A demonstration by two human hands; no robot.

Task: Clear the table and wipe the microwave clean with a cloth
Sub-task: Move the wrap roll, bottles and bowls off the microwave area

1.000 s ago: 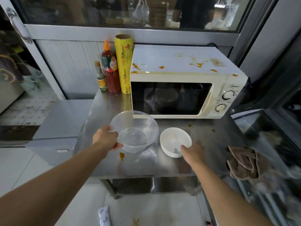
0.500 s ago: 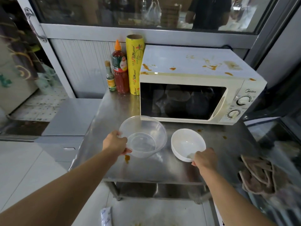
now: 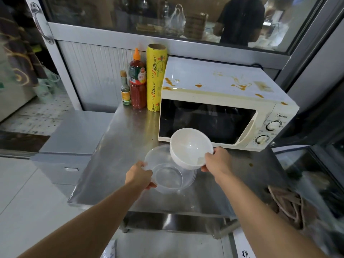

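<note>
My left hand (image 3: 140, 174) grips the near-left rim of a clear plastic bowl (image 3: 168, 176) over the steel table (image 3: 119, 151). My right hand (image 3: 217, 161) holds a white bowl (image 3: 189, 146) by its right rim, lifted and tilted above the clear bowl's right side. Behind them stands a cream microwave (image 3: 223, 101), its top spattered with orange sauce stains. A brown cloth (image 3: 288, 205) lies crumpled at the table's right edge.
A small sauce bottle (image 3: 125, 89), a red chili sauce bottle (image 3: 137, 81) and a yellow roll of wrap (image 3: 156, 77) stand at the back left beside the microwave. A lower steel counter (image 3: 78, 131) adjoins the table's left. Orange spots mark the table (image 3: 251, 164) near the microwave's right.
My right hand has lifted the white bowl off the table and carried it left, over the clear bowl. My left hand keeps hold of the clear bowl.
</note>
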